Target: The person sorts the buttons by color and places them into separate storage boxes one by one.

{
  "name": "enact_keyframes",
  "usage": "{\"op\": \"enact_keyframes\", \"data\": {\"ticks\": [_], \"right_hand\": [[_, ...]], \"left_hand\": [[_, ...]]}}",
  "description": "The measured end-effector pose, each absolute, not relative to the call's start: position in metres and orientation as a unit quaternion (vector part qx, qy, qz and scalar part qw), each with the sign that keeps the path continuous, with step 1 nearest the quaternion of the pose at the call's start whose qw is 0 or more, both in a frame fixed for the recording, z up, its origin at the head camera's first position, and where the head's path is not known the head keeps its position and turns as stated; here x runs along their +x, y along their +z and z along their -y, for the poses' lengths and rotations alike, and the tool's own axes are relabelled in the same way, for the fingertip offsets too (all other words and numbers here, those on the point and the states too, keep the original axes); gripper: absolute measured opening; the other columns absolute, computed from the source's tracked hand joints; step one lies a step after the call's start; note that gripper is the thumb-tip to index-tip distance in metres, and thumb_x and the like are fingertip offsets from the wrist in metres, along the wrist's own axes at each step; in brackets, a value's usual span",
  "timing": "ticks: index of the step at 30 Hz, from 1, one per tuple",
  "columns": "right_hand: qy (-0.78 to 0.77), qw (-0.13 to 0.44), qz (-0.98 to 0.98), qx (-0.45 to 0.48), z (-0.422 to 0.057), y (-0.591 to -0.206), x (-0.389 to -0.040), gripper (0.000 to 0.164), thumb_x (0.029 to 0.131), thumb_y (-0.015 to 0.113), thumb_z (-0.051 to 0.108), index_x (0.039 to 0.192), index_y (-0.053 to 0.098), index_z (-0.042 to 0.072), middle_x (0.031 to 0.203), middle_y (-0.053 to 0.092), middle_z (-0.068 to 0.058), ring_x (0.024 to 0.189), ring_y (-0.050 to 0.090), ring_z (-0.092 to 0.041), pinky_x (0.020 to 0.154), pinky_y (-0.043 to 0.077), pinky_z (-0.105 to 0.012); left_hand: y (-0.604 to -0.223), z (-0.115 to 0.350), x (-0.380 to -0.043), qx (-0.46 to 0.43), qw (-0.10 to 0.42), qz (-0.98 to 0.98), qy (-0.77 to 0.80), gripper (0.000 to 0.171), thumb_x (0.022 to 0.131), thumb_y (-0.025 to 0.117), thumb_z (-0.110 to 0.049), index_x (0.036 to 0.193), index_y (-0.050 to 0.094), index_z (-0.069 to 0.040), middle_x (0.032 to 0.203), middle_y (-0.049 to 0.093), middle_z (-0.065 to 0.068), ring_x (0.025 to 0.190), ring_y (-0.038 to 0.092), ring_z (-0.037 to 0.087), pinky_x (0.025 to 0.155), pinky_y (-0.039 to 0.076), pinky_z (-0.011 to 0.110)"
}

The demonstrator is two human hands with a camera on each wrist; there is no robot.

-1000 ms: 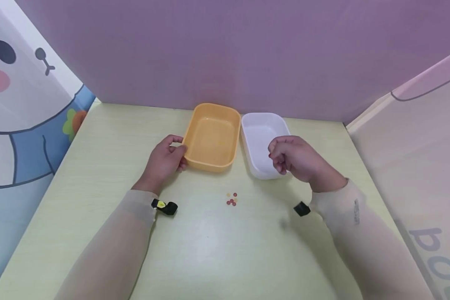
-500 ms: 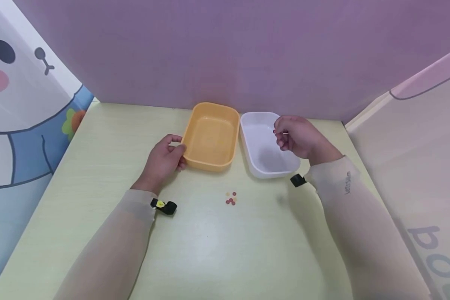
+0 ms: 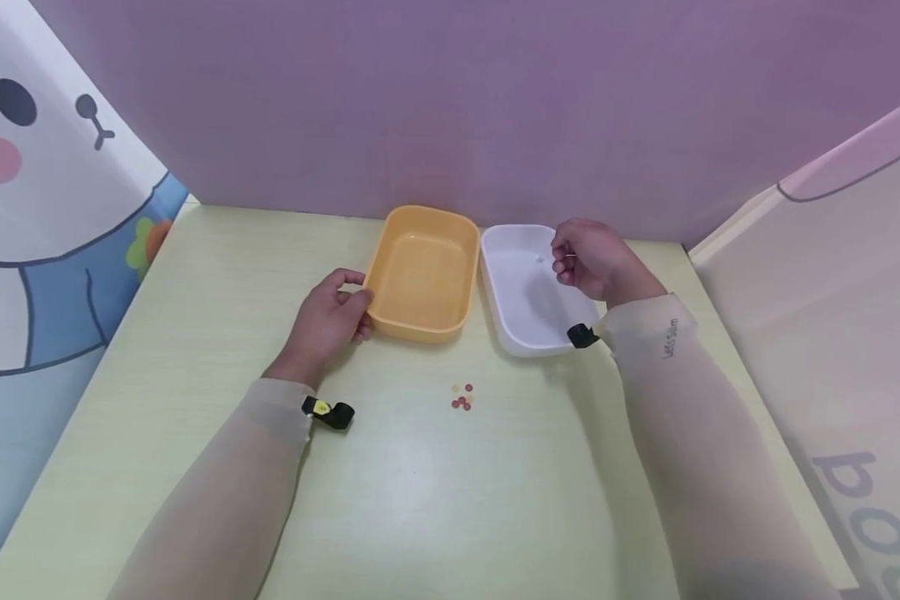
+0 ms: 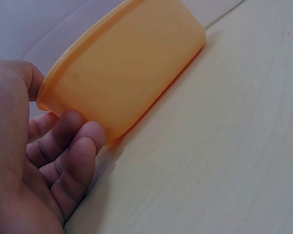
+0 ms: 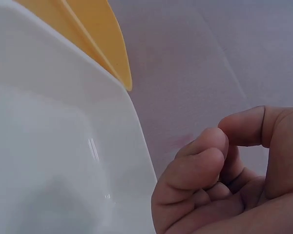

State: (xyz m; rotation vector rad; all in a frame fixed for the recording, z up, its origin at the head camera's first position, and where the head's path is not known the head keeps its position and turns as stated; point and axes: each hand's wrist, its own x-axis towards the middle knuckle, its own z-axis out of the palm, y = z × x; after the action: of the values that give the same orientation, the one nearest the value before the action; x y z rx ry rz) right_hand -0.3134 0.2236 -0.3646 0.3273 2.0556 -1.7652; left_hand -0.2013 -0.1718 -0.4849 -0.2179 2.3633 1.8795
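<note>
My left hand (image 3: 328,312) grips the near left corner of a yellow-orange plastic tray (image 3: 399,327), with the thumb at its rim. In the left wrist view its curled fingers (image 4: 80,158) lie against the tray's outer wall. Over the far right side of a white plastic tray (image 3: 521,343) hovers my right hand (image 3: 592,260). Its fingers are curled, thumb tip meeting index fingertip, and the right wrist view shows nothing between them. A small pale spot (image 3: 539,259) shows inside the white tray beside the fingers.
Several small round red and yellow discs (image 3: 462,400) lie together on the pale wooden table (image 3: 390,500), in front of the trays. A purple wall (image 3: 450,108) rises right behind both trays. Printed panels (image 3: 67,250) stand at the sides.
My right hand has moved away from me to the white tray's far right side. The small red piece seen earlier at its fingertips no longer shows. My left hand stays on the yellow-orange tray.
</note>
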Motion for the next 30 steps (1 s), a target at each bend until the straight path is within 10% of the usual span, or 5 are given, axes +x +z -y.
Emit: {"op": "enact_keyframes", "data": {"ticks": [30], "right_hand": [[-0.538,0.247,-0.804,-0.047,-0.197,-0.372,-0.213,0.009,0.103,0.068,0.007,0.099,0.060,0.003,0.072,0.059,-0.004,0.063,0.059,-0.019,0.057,0.052,-0.030]], "left_hand": [[-0.482,0.171,-0.199,-0.077,0.059,-0.781,0.617,0.032,0.112,0.063,-0.036,0.141,0.061,-0.021,0.098,0.077,0.012,0.078,0.076,0.027,0.068,0.065,0.033]]}}
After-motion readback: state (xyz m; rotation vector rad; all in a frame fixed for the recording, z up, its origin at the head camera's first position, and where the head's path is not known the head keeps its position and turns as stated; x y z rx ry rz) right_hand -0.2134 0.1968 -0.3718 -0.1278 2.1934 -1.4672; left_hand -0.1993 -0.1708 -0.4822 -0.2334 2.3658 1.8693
